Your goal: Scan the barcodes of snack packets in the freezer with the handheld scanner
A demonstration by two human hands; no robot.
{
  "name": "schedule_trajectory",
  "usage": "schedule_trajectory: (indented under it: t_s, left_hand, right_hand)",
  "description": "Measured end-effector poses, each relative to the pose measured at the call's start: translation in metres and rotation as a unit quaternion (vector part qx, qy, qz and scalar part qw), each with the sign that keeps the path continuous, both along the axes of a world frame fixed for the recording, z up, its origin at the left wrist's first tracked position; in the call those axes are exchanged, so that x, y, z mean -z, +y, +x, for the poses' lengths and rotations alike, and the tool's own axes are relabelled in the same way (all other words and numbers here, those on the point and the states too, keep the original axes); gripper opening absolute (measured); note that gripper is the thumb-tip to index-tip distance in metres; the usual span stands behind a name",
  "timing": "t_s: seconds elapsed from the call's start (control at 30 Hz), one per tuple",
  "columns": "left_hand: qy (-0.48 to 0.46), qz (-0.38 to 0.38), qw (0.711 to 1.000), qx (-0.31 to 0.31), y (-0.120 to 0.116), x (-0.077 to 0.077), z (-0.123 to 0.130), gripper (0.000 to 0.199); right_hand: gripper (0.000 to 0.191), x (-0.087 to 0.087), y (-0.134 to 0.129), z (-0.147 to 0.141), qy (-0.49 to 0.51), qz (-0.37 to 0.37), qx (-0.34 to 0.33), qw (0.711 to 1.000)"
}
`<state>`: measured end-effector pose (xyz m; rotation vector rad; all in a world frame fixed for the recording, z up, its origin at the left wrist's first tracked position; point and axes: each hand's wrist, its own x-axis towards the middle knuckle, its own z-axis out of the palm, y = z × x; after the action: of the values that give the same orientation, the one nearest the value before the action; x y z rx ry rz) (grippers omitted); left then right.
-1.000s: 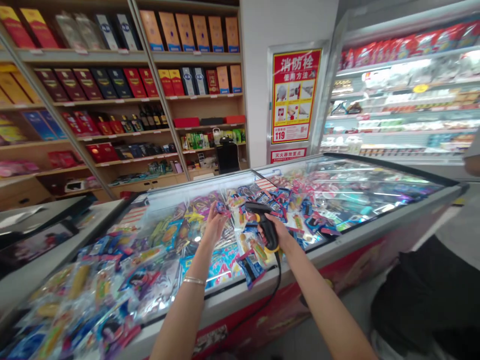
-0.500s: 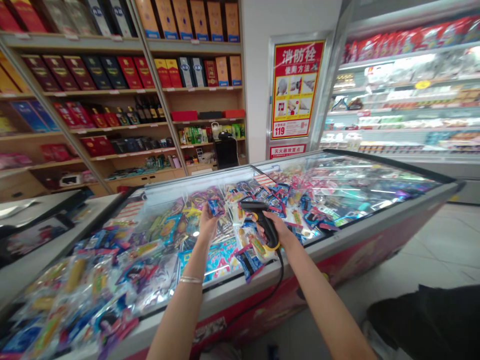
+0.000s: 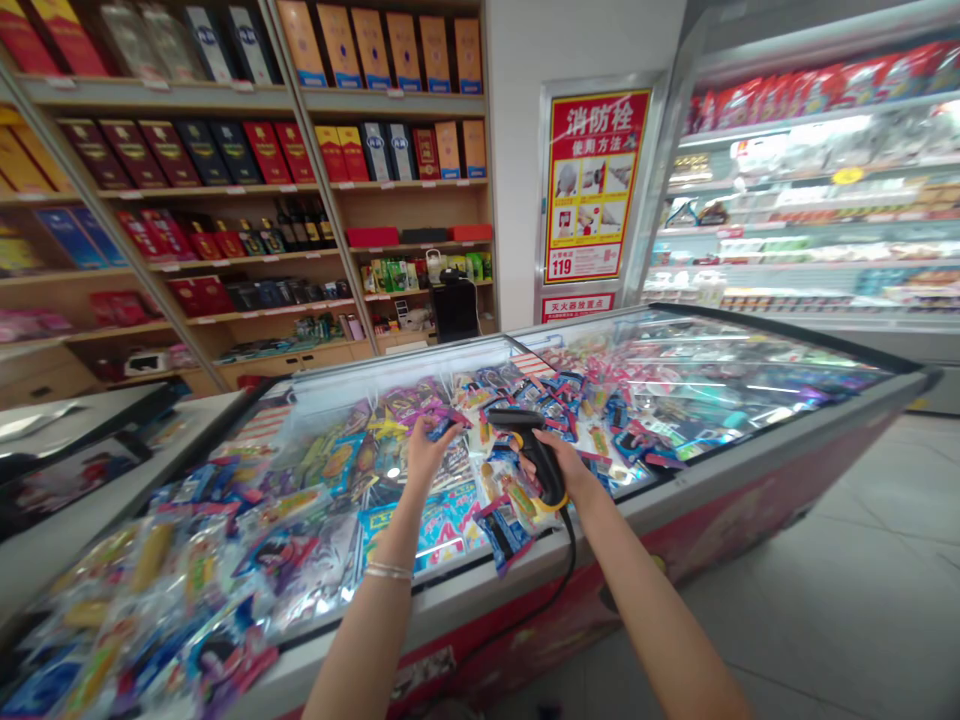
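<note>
My right hand point(image 3: 559, 465) is wrapped round the grip of a black and yellow barcode scanner point(image 3: 529, 440), its head pointing left. A cable runs down from the handle past the freezer edge. My left hand point(image 3: 429, 450), with a bracelet at the wrist, pinches a small blue and pink snack packet point(image 3: 442, 425) just left of the scanner head. Under both hands, loose wrapped snacks lie on the glass top of a chest freezer point(image 3: 660, 495). A blue packet point(image 3: 504, 535) hangs near its front edge, below the scanner.
A heap of clear and blue snack packets point(image 3: 157, 570) covers the freezer's left end. Beside it stands a counter point(image 3: 45, 520). Shelves of boxed goods point(image 3: 255, 185) line the back wall, near a red sign point(image 3: 596, 185). A lit display fridge point(image 3: 817, 220) is at right.
The packet in my left hand has turned and now lies flatter, with more pink showing. The scanner stays in my right hand. The dark shape at lower right is out of view.
</note>
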<state>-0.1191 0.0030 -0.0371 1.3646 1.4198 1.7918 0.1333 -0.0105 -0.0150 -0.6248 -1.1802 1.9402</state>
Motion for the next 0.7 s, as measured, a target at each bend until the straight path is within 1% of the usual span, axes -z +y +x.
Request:
schedule_trajectory:
  t_s: [0.07, 0.1, 0.17, 0.27, 0.3, 0.37, 0.43, 0.6, 0.7]
  left_hand:
    - [-0.027, -0.034, 0.999, -0.017, 0.001, 0.002, -0.001, 0.043]
    - [-0.055, -0.043, 0.997, -0.018, 0.002, 0.002, 0.000, 0.044]
    - [-0.122, -0.042, 0.992, -0.002, 0.002, 0.000, 0.002, 0.046]
    - [-0.226, -0.030, 0.973, 0.040, -0.001, -0.005, 0.005, 0.043]
    - [-0.253, -0.037, 0.966, 0.042, -0.002, -0.008, 0.006, 0.041]
    - [-0.289, -0.066, 0.955, 0.025, -0.004, -0.012, 0.007, 0.038]
    - [-0.296, -0.090, 0.951, 0.004, -0.006, -0.015, 0.006, 0.037]
    - [-0.264, -0.080, 0.961, 0.007, -0.006, -0.017, 0.006, 0.040]
    - [-0.255, -0.088, 0.963, -0.010, -0.005, -0.017, 0.007, 0.045]
  right_hand:
    - [0.037, -0.001, -0.001, 0.000, 0.017, 0.010, -0.009, 1.000]
    - [0.037, -0.001, -0.001, 0.000, 0.021, 0.014, -0.011, 1.000]
    - [0.038, 0.000, 0.000, 0.000, 0.021, 0.021, -0.012, 1.000]
    - [0.043, 0.003, 0.003, 0.000, 0.022, 0.028, -0.018, 0.999]
    - [0.044, 0.004, 0.003, 0.000, 0.025, 0.031, -0.018, 0.999]
    - [0.043, 0.004, 0.003, 0.000, 0.031, 0.038, -0.020, 0.999]
    - [0.042, 0.004, 0.003, -0.001, 0.032, 0.042, -0.023, 0.998]
    - [0.040, 0.005, 0.002, -0.001, 0.024, 0.050, -0.022, 0.998]
    - [0.039, 0.007, 0.003, 0.000, 0.028, 0.046, -0.020, 0.998]
